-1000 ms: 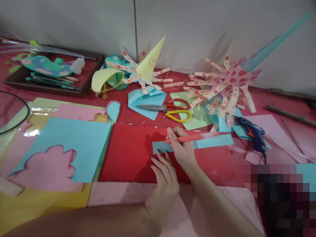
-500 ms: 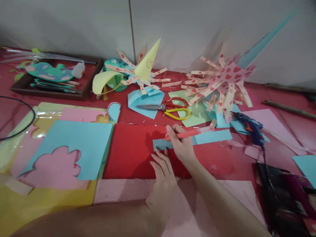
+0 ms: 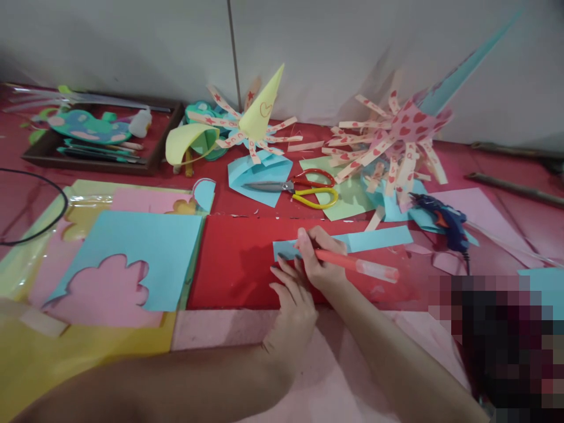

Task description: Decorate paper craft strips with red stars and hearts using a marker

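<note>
A light blue paper strip (image 3: 379,238) lies slantwise on a flat red sheet (image 3: 233,264). With its fingers stretched out, my left hand (image 3: 293,294) rests its fingertips on the strip's lower left edge. My right hand (image 3: 324,258) is closed round a red pen (image 3: 343,259), whose tip is at the left part of the strip. The pen's clear end points to the right. Whether the tip has left any mark is too small to see. Beyond the strip lie scissors (image 3: 291,187) with one red and one yellow handle.
Paper figures with a yellow cone (image 3: 262,111) and a blue cone (image 3: 467,70) stand at the back. A glue gun (image 3: 445,220) lies right. Coloured sheets (image 3: 171,235) are stacked left, near a brown tray (image 3: 152,161) of tools. The lower right corner is pixelated.
The pen has swung in my right hand, its rear end moving down and toward me. My left hand stays on the strip. The view has shifted slightly, and the lower right corner is now pixelated.
</note>
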Demonstrator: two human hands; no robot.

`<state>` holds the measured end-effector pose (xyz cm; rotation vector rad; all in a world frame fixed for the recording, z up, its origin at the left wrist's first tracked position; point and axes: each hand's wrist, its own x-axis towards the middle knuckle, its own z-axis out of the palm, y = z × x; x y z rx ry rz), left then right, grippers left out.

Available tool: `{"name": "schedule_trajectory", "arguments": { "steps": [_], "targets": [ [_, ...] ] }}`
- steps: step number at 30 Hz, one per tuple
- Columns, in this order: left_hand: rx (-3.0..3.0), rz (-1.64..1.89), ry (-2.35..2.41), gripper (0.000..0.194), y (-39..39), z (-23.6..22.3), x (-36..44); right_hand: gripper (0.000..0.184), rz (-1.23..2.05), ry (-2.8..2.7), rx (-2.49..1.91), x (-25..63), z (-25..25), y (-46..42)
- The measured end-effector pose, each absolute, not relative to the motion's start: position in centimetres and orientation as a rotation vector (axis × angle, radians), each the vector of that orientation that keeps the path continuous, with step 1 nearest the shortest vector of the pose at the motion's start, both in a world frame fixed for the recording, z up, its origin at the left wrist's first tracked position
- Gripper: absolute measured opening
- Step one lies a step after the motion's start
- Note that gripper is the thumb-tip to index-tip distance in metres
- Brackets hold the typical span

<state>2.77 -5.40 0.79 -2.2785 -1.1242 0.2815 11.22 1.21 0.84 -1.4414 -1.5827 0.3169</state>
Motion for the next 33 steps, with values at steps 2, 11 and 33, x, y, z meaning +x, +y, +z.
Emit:
{"name": "schedule_trajectory", "arguments": {
  "steps": [2,11,33],
  "targets": [
    [-2.286,0.270,-1.141,0.045,-5.3,0.9,2.8,0.028,0.270,-1.578,-1.415,11.2,0.8,1.2],
    [-2.380,0.185,-1.143,0.035,-4.8,0.9,2.6,0.026,0.187,-1.622,-1.327,11.2,0.7,0.9],
    [-2.719,0.072,-1.334,0.062,-3.9,0.7,2.6,0.029,0.248,-1.554,-1.443,11.0,0.9,1.1]
  ]
}}
